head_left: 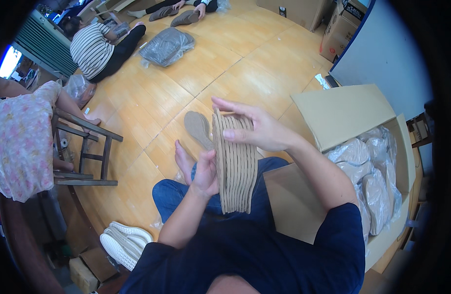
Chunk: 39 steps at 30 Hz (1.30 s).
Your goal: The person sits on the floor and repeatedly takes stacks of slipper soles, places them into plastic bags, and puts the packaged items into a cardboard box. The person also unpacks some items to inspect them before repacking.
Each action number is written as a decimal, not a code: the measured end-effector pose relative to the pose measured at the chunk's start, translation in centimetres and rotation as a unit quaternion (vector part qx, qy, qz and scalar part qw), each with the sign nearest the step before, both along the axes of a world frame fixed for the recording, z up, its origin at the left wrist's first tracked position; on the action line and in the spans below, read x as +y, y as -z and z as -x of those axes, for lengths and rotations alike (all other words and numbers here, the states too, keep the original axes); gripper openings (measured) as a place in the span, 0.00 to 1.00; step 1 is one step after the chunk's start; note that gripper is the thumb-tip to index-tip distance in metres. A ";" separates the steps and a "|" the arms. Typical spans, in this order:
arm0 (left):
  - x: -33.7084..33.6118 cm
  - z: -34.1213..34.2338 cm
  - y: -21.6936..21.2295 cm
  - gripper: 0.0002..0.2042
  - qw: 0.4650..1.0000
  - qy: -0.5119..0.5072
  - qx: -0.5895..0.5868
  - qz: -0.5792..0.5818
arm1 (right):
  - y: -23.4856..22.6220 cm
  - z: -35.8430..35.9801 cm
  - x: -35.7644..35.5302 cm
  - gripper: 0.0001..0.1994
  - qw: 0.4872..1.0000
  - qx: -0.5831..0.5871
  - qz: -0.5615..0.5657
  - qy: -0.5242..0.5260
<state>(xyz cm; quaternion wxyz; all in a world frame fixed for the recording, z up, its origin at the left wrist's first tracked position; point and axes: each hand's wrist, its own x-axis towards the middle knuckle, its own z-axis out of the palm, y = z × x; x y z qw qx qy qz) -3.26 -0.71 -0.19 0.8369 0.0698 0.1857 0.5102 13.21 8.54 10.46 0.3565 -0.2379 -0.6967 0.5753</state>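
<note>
A thick stack of brown shoe insoles (235,166) stands on edge between my hands, above my lap. My left hand (206,174) grips its left side low down, with the fingers partly hidden behind it. Around the upper end, my right hand (259,128) is closed, its thumb lying across the edges and its fingers over the top. Just beyond the stack, a few more brown insoles (197,126) lie on the floor near my bare foot (184,159).
On the right an open carton (406,157) holds plastic-wrapped insoles (377,193). White shoe soles (122,242) lie at the lower left. A wooden stool (107,157) stands left beside a person in floral cloth. Farther off, people sit on the floor near a grey bagged bundle (167,46).
</note>
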 end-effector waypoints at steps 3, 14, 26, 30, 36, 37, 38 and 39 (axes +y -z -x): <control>-0.3 0.1 0.4 0.52 0.999 0.007 -0.019 0.024 | -0.3 -0.4 0.3 0.30 0.991 -0.030 0.082 -0.097; -0.3 0.6 -2.0 0.33 0.968 -0.127 0.138 -0.167 | 1.5 0.8 -0.2 0.39 0.996 0.022 0.068 0.061; 1.4 -2.8 -8.5 0.45 0.793 -0.311 0.406 -0.332 | 1.0 2.3 -2.6 0.36 0.915 0.194 0.354 0.010; 1.6 -1.4 -8.1 0.46 0.637 -0.229 0.570 -0.465 | 0.8 0.8 -0.8 0.35 0.843 0.279 0.458 -0.047; 1.8 -2.0 -6.2 0.51 0.500 -0.223 0.630 -0.551 | 1.8 -0.1 0.8 0.34 0.816 0.246 0.523 0.015; 2.1 -2.1 -6.2 0.46 0.465 -0.261 0.655 -0.535 | 2.0 0.1 0.9 0.33 0.807 0.248 0.536 0.027; 2.4 -1.9 -6.2 0.43 0.454 -0.260 0.655 -0.545 | 2.2 0.2 0.8 0.33 0.799 0.254 0.546 0.003; 2.7 -1.6 -6.3 0.41 0.437 -0.258 0.655 -0.560 | 2.4 0.4 0.7 0.33 0.790 0.245 0.562 0.008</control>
